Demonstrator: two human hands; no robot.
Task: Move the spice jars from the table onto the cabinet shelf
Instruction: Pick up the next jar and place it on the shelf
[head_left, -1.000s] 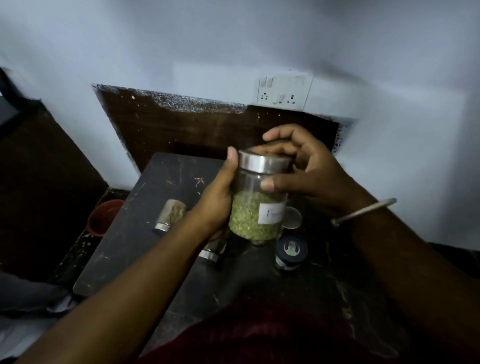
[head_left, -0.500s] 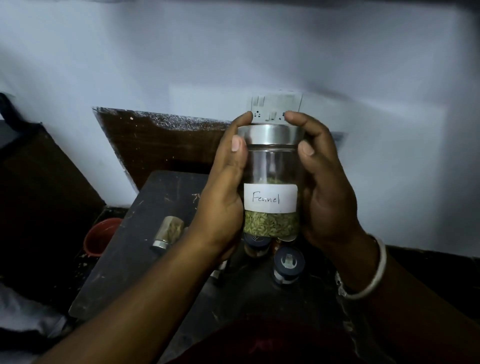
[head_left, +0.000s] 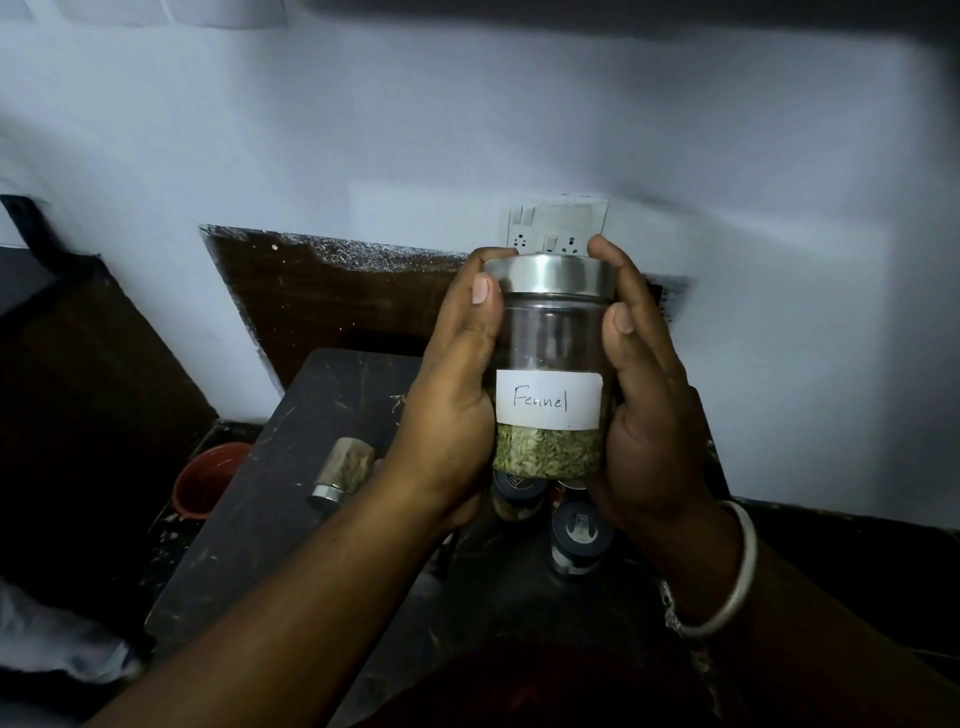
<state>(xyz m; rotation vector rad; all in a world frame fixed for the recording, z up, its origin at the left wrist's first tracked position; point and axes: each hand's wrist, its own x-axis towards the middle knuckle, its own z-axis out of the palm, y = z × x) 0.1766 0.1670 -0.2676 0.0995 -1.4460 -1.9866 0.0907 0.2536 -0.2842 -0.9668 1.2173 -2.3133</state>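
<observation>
One clear glass jar (head_left: 548, 338) with a steel lid (head_left: 548, 278) is held upright in the air above the dark table (head_left: 291, 493). Its white label (head_left: 548, 400) reads "Fennel", and green seeds fill the bottom part below the label, the glass above them showing clear. Both hands clasp it from the sides: the left hand (head_left: 452, 405) has its thumb laid up the glass to just under the lid with the fingers curled behind, and the right hand (head_left: 649, 415) mirrors it, a fingertip reaching the lid's rim. A silver bangle (head_left: 727, 582) circles the right wrist. On the table, a small jar (head_left: 345, 470) lies on its side just left of the left wrist, and two dark-capped jars (head_left: 579, 535) stand directly under the held one, partly hidden by the hands. A red bowl (head_left: 205, 480) sits low beside the table's left edge. The lid and fingertips cover the lower part of the wall switch plate (head_left: 553, 221).
</observation>
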